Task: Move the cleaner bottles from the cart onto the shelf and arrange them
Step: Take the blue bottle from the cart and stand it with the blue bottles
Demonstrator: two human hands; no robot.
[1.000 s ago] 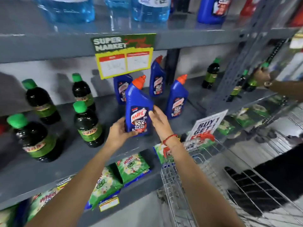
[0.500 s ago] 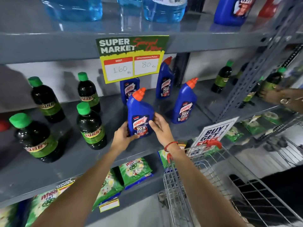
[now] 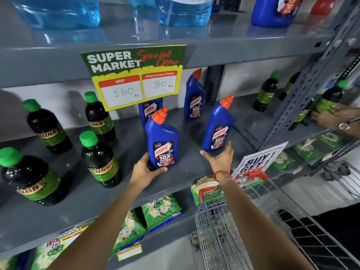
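Four blue cleaner bottles stand on the grey middle shelf (image 3: 64, 193), all upright with orange caps. Starting with the biggest items: the shelf runs across the whole view, with a wire cart (image 3: 224, 236) parked at your lower right, its visible part holding no bottles. A yellow-and-green price sign (image 3: 136, 76) hangs from the shelf above and reads 160 and 80.

Dark green-capped bottles (image 3: 99, 160) occupy the left part of the same shelf, well apart from the blue group. Green packets (image 3: 161, 209) lie on the shelf below.

The front blue bottle (image 3: 162, 141) sits near the shelf's front edge. Your left hand (image 3: 145, 169) is wrapped around its lower left side, thumb across the label's bottom corner, fingers closed on it. The second blue bottle (image 3: 219, 124) stands just to the right and slightly further back. Your right hand (image 3: 220, 158) is spread open, palm at that bottle's base; fingertips appear to touch it, but no closed grip is visible. Two more blue bottles (image 3: 194, 96) stand behind, one partly hidden by the sign.

Another person's hands (image 3: 329, 115) hold a dark bottle at far right.
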